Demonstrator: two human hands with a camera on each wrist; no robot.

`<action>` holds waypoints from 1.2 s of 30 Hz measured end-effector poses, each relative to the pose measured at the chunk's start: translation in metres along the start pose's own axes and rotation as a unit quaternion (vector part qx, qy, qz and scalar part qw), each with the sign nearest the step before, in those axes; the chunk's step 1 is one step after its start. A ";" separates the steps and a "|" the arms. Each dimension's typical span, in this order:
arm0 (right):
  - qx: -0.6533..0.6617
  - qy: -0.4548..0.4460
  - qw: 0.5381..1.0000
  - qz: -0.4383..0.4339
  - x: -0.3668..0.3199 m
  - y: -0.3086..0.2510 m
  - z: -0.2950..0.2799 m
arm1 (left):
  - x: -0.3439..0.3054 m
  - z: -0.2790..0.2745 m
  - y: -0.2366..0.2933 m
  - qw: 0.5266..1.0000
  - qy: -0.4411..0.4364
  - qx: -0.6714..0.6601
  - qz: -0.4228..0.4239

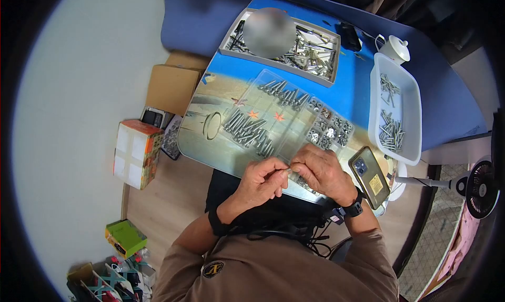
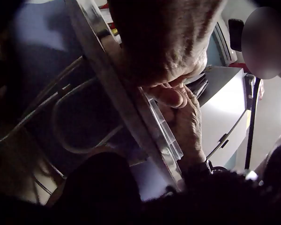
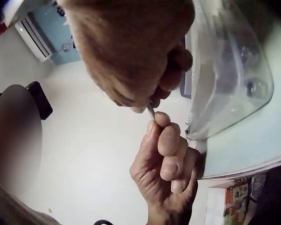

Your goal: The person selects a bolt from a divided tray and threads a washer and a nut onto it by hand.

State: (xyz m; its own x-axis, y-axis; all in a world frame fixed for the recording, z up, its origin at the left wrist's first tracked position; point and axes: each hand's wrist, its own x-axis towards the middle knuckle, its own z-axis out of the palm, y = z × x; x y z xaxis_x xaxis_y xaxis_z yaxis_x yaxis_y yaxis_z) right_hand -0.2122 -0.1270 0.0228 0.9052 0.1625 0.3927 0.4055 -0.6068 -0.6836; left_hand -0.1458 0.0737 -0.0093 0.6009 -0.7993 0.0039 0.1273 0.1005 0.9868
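Note:
In the head view the left hand (image 1: 262,182) and the right hand (image 1: 322,171) meet fingertip to fingertip above the table's near edge. The right wrist view shows a thin metal piece (image 3: 151,111) between them; the left hand (image 3: 166,173) pinches one end between thumb and forefinger, and the curled right hand (image 3: 131,51) holds the other. Most of the piece is hidden by the fingers. Just beyond the hands lies a clear compartment box, with bolts (image 1: 247,131) in its left part and small nuts and washers (image 1: 330,131) in its right part.
A grey tray of mixed metal parts (image 1: 334,80) lies at the back. To the right are a white bin (image 1: 374,99) with screws, a phone (image 1: 370,177), a white teapot (image 1: 394,49) and a small fan (image 1: 480,189). Boxes (image 1: 138,153) stand on the floor at left.

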 end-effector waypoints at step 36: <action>0.362 -0.022 0.902 0.233 -0.001 -0.006 -0.002 | 0.007 -0.003 0.000 1.000 -0.009 -0.028 -0.010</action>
State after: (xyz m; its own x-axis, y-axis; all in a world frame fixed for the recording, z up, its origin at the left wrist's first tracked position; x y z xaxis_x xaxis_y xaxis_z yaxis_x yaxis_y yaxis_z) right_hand -0.2159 -0.1255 0.0275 0.9966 0.0612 -0.0553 -0.0582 0.0467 -0.9972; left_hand -0.1393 0.0701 -0.0098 0.5843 -0.8114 -0.0126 0.1841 0.1174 0.9759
